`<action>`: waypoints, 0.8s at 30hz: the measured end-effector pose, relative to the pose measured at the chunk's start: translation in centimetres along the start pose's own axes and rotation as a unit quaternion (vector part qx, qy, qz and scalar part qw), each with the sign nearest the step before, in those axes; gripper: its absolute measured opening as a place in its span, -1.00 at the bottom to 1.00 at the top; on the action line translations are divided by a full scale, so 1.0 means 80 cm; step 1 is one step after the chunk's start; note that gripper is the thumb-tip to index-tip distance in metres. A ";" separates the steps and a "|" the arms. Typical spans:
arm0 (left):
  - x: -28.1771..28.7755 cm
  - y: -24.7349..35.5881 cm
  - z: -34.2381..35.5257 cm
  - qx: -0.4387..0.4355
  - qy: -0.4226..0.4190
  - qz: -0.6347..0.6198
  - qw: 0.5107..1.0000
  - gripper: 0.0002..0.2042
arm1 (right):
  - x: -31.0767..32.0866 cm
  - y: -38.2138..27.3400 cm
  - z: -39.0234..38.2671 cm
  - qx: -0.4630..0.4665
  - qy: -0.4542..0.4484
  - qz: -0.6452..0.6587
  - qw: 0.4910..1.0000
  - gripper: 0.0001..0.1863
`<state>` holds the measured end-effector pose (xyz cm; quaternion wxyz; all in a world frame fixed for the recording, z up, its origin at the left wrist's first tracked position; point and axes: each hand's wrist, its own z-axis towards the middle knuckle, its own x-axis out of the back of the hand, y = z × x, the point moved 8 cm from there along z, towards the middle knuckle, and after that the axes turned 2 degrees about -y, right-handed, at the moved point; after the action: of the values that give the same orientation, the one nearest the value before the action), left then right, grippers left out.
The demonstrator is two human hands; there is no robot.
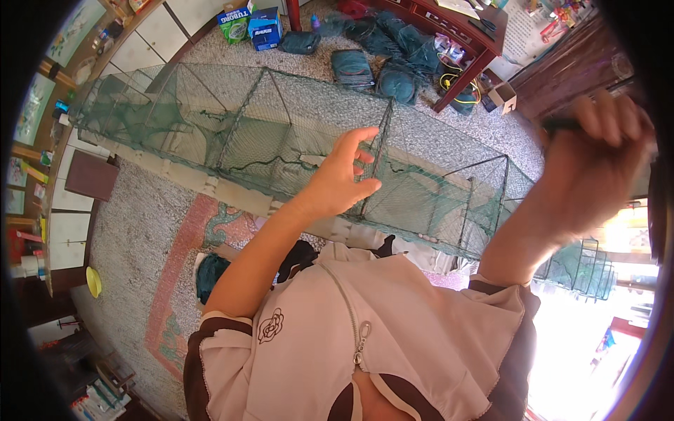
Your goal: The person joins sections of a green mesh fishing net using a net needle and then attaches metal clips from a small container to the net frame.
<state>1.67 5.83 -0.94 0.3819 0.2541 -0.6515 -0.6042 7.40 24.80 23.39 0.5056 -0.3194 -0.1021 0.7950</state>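
A long green mesh net trap (pixel 302 151) with dark square frames is stretched from the far left to the lower right in front of me. My left hand (pixel 344 172) is over its middle, next to an upright frame bar. The thumb and index finger are spread, with nothing visible between them. Raised at the far right is my right hand (pixel 607 137), its fingers curled round something dark and slim that I cannot make out. Motion blurs this hand slightly. Folded frames of green net (pixel 579 270) hang below my right forearm.
Bundled green nets (pixel 351 68) lie on the speckled floor beyond the trap, near a dark red table (pixel 463 31). A blue box (pixel 265 29) stands at the back, and an open cardboard box (pixel 500 98) sits at right. White cabinets (pixel 69 242) line the left.
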 end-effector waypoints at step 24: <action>-0.013 0.045 -0.019 -0.198 0.068 0.138 0.968 -0.54 | -0.026 -0.032 -0.025 0.022 -0.052 -0.131 0.990 -0.81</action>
<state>3.97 6.23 2.39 0.5477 0.1209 -0.5202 -0.6441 11.11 23.88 23.88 0.6062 -0.2506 -0.1517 0.7394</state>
